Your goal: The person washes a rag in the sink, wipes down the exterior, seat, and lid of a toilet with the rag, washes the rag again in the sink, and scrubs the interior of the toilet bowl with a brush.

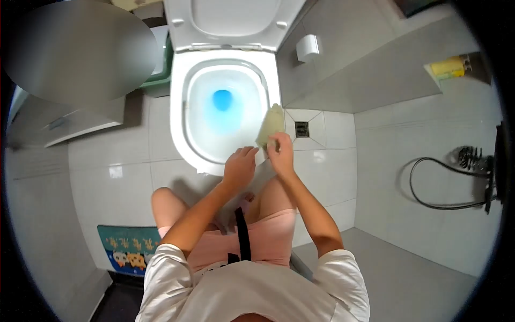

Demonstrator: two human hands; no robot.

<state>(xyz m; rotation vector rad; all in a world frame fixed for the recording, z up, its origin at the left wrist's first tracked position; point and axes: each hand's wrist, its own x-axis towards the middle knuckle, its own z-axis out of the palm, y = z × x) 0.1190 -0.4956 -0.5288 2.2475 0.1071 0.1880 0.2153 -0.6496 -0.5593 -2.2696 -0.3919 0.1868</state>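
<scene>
My right hand (281, 152) is closed on the lower end of a pale green piece (272, 126). It looks like a folded cloth or a glove; which of these I cannot tell. That piece lies over the right side of the white toilet bowl rim (179, 123), its narrow end pointing away from me. Close to its lower left corner is my left hand (240, 165), at the front of the rim, with fingers bent and held together. What those fingers hold, if anything, is hidden. Blue water (222, 100) stands in the bowl, and the toilet lid (230, 19) is up.
A floor drain (302, 129) lies right of the toilet, below a white wall-mounted holder (308, 49). To the left are a green bin (159, 86) and a white cabinet (86, 123). A patterned mat (129, 249) is at lower left; a black shower hose (416, 188) hangs at right.
</scene>
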